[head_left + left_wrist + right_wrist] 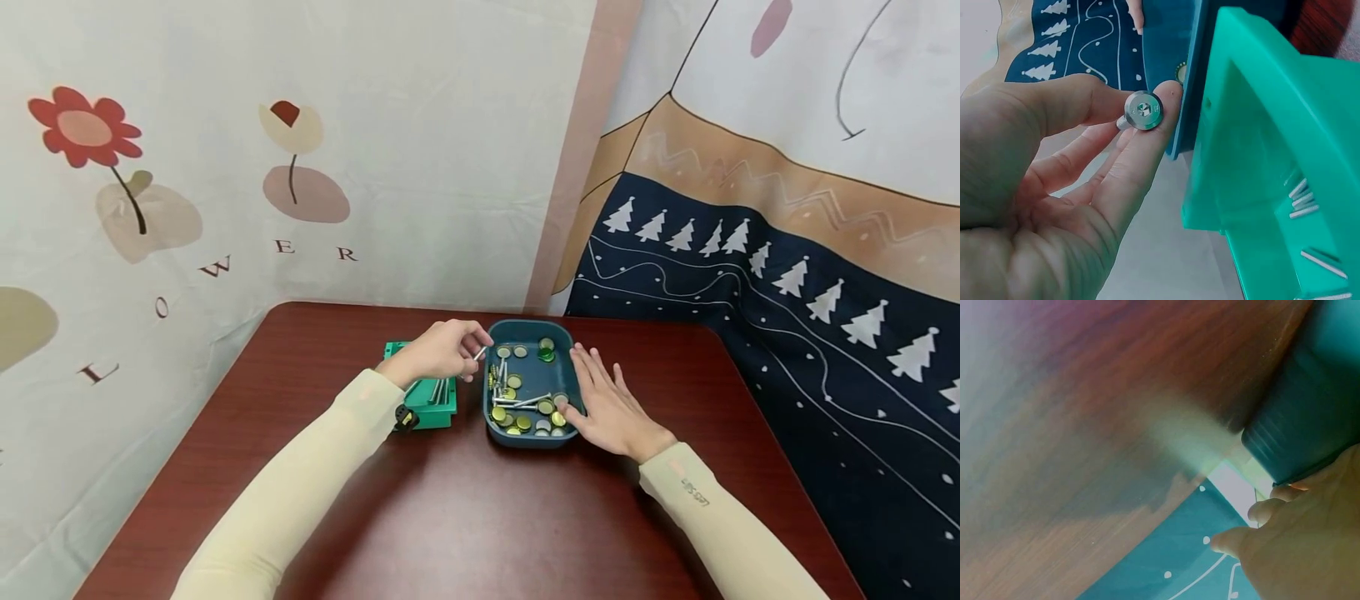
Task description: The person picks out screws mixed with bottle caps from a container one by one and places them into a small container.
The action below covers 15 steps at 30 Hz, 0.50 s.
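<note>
My left hand pinches a silver bolt between thumb and index finger, its round head with a hex socket facing the left wrist camera. The hand is between a green bin and a dark blue tray, close to the tray's left rim. Several bolts lie in the green bin. In the blue tray are several bolts and round metal caps, some silver, some yellowish. My right hand rests against the tray's right side, fingers straight, thumb at the rim.
A small black and yellow object sits at the green bin's near left corner. Everything stands on a reddish-brown table. Printed cloth hangs behind the table's far edge and down its right side.
</note>
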Each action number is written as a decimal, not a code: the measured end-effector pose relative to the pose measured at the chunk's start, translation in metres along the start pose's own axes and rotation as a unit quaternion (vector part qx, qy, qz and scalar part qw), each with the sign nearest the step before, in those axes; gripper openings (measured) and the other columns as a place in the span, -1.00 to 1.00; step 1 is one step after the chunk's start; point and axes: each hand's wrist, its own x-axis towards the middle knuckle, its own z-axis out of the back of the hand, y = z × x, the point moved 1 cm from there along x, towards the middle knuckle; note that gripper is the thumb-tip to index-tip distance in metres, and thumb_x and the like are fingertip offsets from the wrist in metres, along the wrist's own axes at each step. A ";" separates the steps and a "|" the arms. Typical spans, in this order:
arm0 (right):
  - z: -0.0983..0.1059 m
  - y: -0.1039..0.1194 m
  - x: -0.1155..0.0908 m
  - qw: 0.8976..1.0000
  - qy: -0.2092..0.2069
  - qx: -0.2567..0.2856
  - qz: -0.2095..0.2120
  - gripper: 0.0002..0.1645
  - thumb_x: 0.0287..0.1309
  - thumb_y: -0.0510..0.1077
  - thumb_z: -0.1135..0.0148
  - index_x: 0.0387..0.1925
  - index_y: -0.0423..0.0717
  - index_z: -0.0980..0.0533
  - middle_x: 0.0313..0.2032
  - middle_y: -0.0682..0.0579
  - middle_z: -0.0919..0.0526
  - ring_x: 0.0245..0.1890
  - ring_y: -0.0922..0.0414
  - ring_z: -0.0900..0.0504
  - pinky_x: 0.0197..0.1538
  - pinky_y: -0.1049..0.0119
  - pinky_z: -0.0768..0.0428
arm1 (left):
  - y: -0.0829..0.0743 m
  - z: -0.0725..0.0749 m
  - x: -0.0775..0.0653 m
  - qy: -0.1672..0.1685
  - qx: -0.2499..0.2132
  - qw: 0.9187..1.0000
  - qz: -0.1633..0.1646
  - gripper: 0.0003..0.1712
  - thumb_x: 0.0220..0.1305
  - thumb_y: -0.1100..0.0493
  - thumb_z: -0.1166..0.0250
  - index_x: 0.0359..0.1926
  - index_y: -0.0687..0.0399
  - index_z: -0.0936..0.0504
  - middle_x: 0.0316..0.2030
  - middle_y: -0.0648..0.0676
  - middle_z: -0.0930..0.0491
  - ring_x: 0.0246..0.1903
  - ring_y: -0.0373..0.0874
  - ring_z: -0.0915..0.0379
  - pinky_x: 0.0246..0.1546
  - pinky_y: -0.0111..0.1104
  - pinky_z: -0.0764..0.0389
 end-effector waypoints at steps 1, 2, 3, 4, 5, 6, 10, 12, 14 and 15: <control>0.000 0.000 0.000 1.000 -0.001 -0.001 0.000 0.18 0.76 0.35 -0.14 0.94 -0.15 0.15 0.94 -0.17 0.14 0.93 -0.38 0.12 0.81 -0.65 0.08 | 0.000 0.001 -0.001 -0.002 -0.001 1.000 0.001 -0.52 0.57 0.42 -0.37 0.43 0.24 -0.68 0.10 0.25 -0.79 -0.14 -0.08 -0.89 0.03 -0.10 -0.95; 0.000 0.000 0.000 1.000 -0.001 0.000 0.000 0.18 0.76 0.35 -0.15 0.94 -0.15 0.15 0.94 -0.17 0.14 0.93 -0.37 0.12 0.81 -0.65 0.08 | 0.001 0.002 -0.002 -0.004 -0.003 1.000 0.003 -0.51 0.57 0.43 -0.38 0.44 0.25 -0.68 0.10 0.25 -0.78 -0.14 -0.07 -0.89 0.01 -0.12 -0.95; 0.001 0.000 0.000 1.000 -0.001 0.000 -0.001 0.19 0.76 0.35 -0.15 0.94 -0.15 0.15 0.94 -0.17 0.14 0.93 -0.37 0.12 0.81 -0.64 0.08 | 0.002 0.003 -0.003 -0.006 -0.005 1.000 0.005 -0.51 0.56 0.43 -0.38 0.44 0.24 -0.68 0.10 0.26 -0.78 -0.14 -0.06 -0.89 0.00 -0.13 -0.95; 0.001 0.001 0.000 1.000 -0.001 0.000 -0.001 0.19 0.76 0.35 -0.15 0.94 -0.15 0.15 0.94 -0.17 0.14 0.93 -0.37 0.12 0.82 -0.64 0.08 | 0.002 0.004 -0.004 -0.008 -0.007 1.000 0.007 -0.52 0.56 0.43 -0.39 0.43 0.23 -0.69 0.09 0.26 -0.78 -0.14 -0.06 -0.89 -0.02 -0.16 -0.95; 0.001 0.001 -0.001 1.000 -0.001 0.000 0.000 0.19 0.75 0.36 -0.15 0.94 -0.15 0.14 0.94 -0.17 0.13 0.93 -0.37 0.12 0.82 -0.64 0.08 | 0.003 0.004 -0.005 -0.010 -0.008 1.000 0.010 -0.52 0.55 0.43 -0.40 0.42 0.23 -0.69 0.09 0.25 -0.77 -0.15 -0.06 -0.89 -0.04 -0.19 -0.95; 0.000 0.001 -0.001 1.000 -0.001 0.001 0.000 0.19 0.76 0.35 -0.15 0.94 -0.15 0.14 0.94 -0.18 0.13 0.93 -0.37 0.12 0.82 -0.64 0.09 | 0.004 0.005 -0.006 -0.013 -0.011 1.000 0.013 -0.52 0.55 0.44 -0.41 0.41 0.22 -0.70 0.08 0.25 -0.77 -0.16 -0.06 -0.88 -0.06 -0.21 -0.94; -0.001 0.001 -0.001 1.000 0.000 0.002 -0.001 0.19 0.76 0.34 -0.16 0.94 -0.16 0.14 0.94 -0.18 0.12 0.93 -0.38 0.11 0.82 -0.64 0.09 | 0.009 0.009 -0.010 -0.018 -0.017 0.999 0.021 -0.55 0.53 0.44 -0.42 0.36 0.18 -0.71 0.06 0.24 -0.74 -0.18 -0.05 -0.89 -0.07 -0.21 -0.94; -0.001 0.001 -0.001 1.000 0.001 0.002 -0.002 0.19 0.76 0.36 -0.15 0.94 -0.15 0.14 0.94 -0.18 0.13 0.93 -0.39 0.11 0.82 -0.64 0.09 | 0.011 0.011 -0.012 -0.021 -0.023 0.999 0.022 -0.55 0.53 0.45 -0.40 0.36 0.18 -0.71 0.07 0.26 -0.73 -0.18 -0.03 -0.90 -0.03 -0.14 -0.96; 0.000 0.001 -0.001 1.000 0.000 0.002 0.000 0.19 0.76 0.35 -0.15 0.94 -0.15 0.14 0.94 -0.19 0.13 0.92 -0.40 0.11 0.81 -0.64 0.09 | 0.014 0.015 -0.013 -0.024 -0.025 0.999 0.022 -0.55 0.55 0.45 -0.39 0.37 0.18 -0.71 0.09 0.27 -0.73 -0.19 -0.02 -0.91 0.02 -0.05 -0.96; 0.000 0.001 -0.001 1.000 -0.001 0.002 0.001 0.19 0.76 0.35 -0.15 0.94 -0.16 0.14 0.94 -0.20 0.13 0.92 -0.40 0.10 0.81 -0.65 0.09 | 0.015 0.017 -0.014 -0.026 -0.024 0.999 0.021 -0.55 0.55 0.45 -0.39 0.37 0.18 -0.71 0.09 0.28 -0.73 -0.19 -0.01 -0.92 0.04 -0.01 -0.96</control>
